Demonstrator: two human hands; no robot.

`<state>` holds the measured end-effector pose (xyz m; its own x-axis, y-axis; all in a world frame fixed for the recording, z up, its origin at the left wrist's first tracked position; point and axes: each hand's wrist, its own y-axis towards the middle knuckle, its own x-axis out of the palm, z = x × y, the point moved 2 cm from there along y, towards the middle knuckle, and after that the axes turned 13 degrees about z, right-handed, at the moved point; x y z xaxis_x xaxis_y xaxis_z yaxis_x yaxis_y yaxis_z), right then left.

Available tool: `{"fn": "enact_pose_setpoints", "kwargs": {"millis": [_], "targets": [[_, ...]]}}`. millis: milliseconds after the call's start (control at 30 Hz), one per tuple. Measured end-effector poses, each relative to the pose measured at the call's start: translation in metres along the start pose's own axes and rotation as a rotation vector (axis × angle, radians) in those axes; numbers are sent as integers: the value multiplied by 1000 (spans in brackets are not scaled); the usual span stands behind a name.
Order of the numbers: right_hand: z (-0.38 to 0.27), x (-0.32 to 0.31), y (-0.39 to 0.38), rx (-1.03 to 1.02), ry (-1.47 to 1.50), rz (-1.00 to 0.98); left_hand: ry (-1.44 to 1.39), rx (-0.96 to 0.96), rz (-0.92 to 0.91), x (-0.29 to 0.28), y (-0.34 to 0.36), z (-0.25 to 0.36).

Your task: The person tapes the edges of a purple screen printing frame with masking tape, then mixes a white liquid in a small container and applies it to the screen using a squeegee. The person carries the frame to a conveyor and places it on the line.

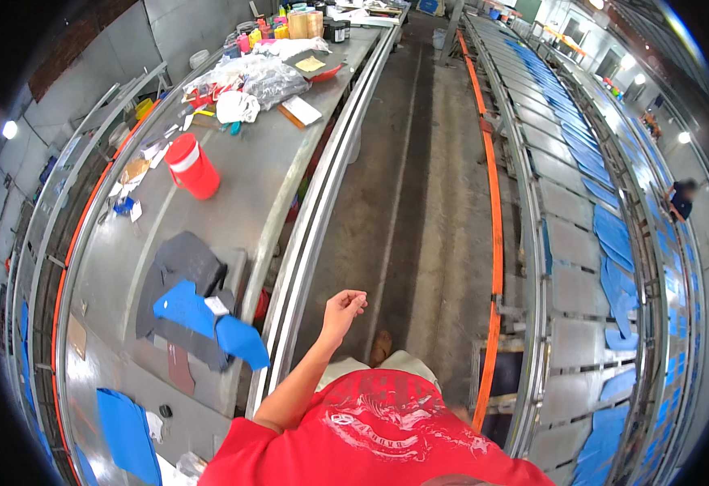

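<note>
My left hand (346, 310) hangs over the aisle in front of my body, its fingers loosely curled together and nothing showing in them. Nearest to it is the metal rail (315, 212) along the edge of the left table, which it does not touch. On that table lie dark grey fabric (183, 257) and blue cut pieces (186, 308), one of them reaching over the table's edge. A separate blue piece (127, 429) lies closer to me. My right hand is out of sight, with only a sliver of skin beside my red shirt.
A red drink jug (192, 168) stands on the left table, before a heap of plastic bags (269, 85) and several bottles. Right of the concrete aisle (419, 162) run an orange rail (493, 211) and flat panels (573, 235) with blue pieces. Another person (681, 198) stands far right.
</note>
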<state>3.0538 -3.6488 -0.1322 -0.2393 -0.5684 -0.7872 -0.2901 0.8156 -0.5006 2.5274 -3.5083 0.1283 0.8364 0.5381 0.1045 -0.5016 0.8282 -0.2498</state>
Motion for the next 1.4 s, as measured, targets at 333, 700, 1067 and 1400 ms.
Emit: {"fn": "enact_pose_setpoints", "kwargs": {"millis": [333, 700, 1067, 1400], "targets": [[-246, -373, 500, -94, 496, 513, -200, -1, 540, -49, 128, 30], [-686, -346, 644, -597, 798, -40, -301, 21, 807, -99, 294, 93], [-974, -318, 837, -430, 589, -320, -216, -58, 1345, -94, 275, 69], [-989, -362, 812, -764, 812, -503, -549, -177, 1343, -45, 396, 121]]}}
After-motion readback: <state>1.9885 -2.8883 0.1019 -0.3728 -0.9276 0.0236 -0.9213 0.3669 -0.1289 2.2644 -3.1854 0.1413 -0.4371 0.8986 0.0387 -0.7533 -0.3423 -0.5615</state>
